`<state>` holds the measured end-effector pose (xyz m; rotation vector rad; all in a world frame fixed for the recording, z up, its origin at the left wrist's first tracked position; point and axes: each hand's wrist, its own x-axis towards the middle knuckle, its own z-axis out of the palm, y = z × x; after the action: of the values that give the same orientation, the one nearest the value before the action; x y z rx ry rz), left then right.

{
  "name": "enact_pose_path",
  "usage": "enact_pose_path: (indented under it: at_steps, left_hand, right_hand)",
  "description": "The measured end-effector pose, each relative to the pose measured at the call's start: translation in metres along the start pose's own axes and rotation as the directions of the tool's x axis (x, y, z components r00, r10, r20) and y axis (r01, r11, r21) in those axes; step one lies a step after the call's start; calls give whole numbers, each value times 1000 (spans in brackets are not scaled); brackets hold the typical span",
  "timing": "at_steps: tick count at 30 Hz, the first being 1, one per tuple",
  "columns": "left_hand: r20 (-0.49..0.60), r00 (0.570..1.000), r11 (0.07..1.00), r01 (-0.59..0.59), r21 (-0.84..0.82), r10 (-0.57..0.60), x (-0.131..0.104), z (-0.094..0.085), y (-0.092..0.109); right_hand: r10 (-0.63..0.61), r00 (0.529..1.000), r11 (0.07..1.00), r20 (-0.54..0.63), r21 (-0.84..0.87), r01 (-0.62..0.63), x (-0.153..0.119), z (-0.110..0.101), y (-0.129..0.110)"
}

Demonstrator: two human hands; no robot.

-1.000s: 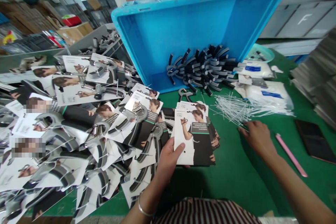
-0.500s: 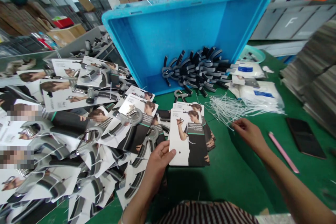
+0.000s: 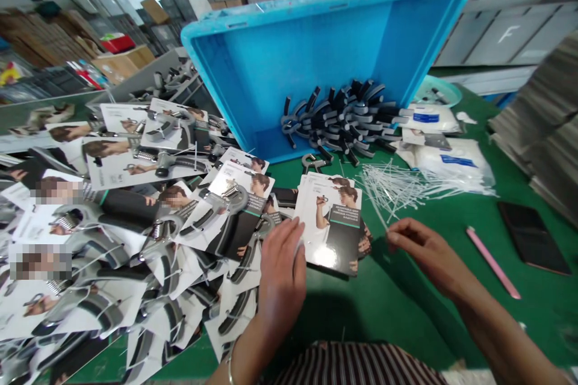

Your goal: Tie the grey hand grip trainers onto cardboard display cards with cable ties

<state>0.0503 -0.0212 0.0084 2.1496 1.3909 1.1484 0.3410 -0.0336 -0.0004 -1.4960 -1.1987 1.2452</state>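
Note:
My left hand [image 3: 283, 271] lies palm down with its fingers stretched out, at the left edge of a stack of printed cardboard backing cards [image 3: 332, 225]. The thumb is by the edge of the top card, which lies slightly turned. In my right hand [image 3: 418, 246], thumb and fingers pinch a thin white zip tie [image 3: 380, 216] pointing up and left. Just beyond that hand is a loose pile of white zip ties [image 3: 392, 186]. A single grey and black hand grip [image 3: 312, 161] sits behind the cards.
Several carded hand grips [image 3: 167, 222] cover the left side. A tipped blue crate [image 3: 293, 66] holds more loose grips. At the right are plastic bags [image 3: 451, 162], a pink pen-like stick [image 3: 492, 261], a dark phone [image 3: 535, 237] and stacked grey cardboard [image 3: 542, 114]. A person stands behind the crate.
My left hand has come off its grip on the card's lower left corner and flattened beside it. The top card has turned slightly. My right hand has drawn a zip tie from the pile towards me.

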Motion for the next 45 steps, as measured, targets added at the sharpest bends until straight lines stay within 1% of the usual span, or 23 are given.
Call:
enact_pose_path:
  at_steps: [1,2,4,5,6,9,11,13,15,18,20,23,24,26,28,30,33,37,39,40,41,43,45]
  left_hand:
    - [60,992,992,-114,51,110,-1,-2,6]
    - [140,970,975,-210,70,199,-2,-2,11]
    - [285,909,941,-334,60,304,-5,1,18]
    - [328,889,933,-355,53,320,-6,4,20]
    - [352,880,933,-357,45,320,-7,7,20]
    - [376,882,952,-307,-1,285,-11,9,19]
    - [381,891,968,-243,-58,246,-13,6,18]
    - [379,913,985,-107,-135,151,-15,4,20]
    - [361,932,977,45,-209,34,-17,3,22]
    - [345,936,955,162,-250,-68,-21,7,26]
    - [350,932,949,194,-250,-99,-23,9,26]
    - [343,934,950,194,-246,-101,-21,11,20]
    - [321,942,959,175,-223,-98,-19,12,16]
    - [236,965,984,141,-108,-112,-14,14,4]
    - [149,977,988,145,45,-150,-9,16,-9]
    - [121,975,976,172,138,-188,-4,18,-19]
    - [134,966,968,200,152,-221,0,17,-26]
    - [102,963,964,236,120,-249,3,8,-22]
    - [82,951,954,298,28,-299,3,4,-18]
    - [74,934,934,353,-56,-349,2,3,-16]
    - [73,908,894,419,-159,-413,2,2,-14]
    - [108,842,768,528,-362,-528,2,3,-10]
    - [158,804,662,569,-487,-574,2,7,-7]
  right_hand:
    - [15,992,1000,126,-6,-15,-7,10,-5]
    - [25,970,1000,242,-6,-24,-13,19,-9]
    - [31,914,999,404,6,-37,-21,33,-14]
    - [31,894,999,447,16,-43,-24,38,-16]
    - [33,881,998,473,27,-52,-25,41,-17]
    - [47,865,992,500,77,-98,-23,41,-19]
    - [40,862,981,505,146,-131,-23,40,-20]
    - [4,862,959,507,242,-147,-24,44,-19]
    - [-29,873,939,486,312,-142,-27,55,-18]
    - [-35,917,941,397,322,-103,-30,78,-15]
    - [-51,940,953,337,297,-55,-30,88,-14]
    - [-94,961,970,259,240,30,-26,92,-13]
    - [-104,967,974,231,223,51,-24,90,-13]
    - [-110,976,974,188,218,68,-21,86,-12]
    - [-100,980,963,171,265,52,-17,83,-9]
    - [-74,984,942,159,335,17,-12,83,-4]
    - [-16,988,905,153,422,-51,-1,88,3]
    - [18,990,882,137,464,-80,10,93,8]
    - [15,990,887,141,455,-78,11,93,9]
    - [15,989,890,150,449,-81,11,93,8]
    - [15,988,892,156,444,-84,11,93,8]
    - [18,987,897,162,433,-87,10,93,9]
    - [18,989,900,148,429,-80,10,93,10]
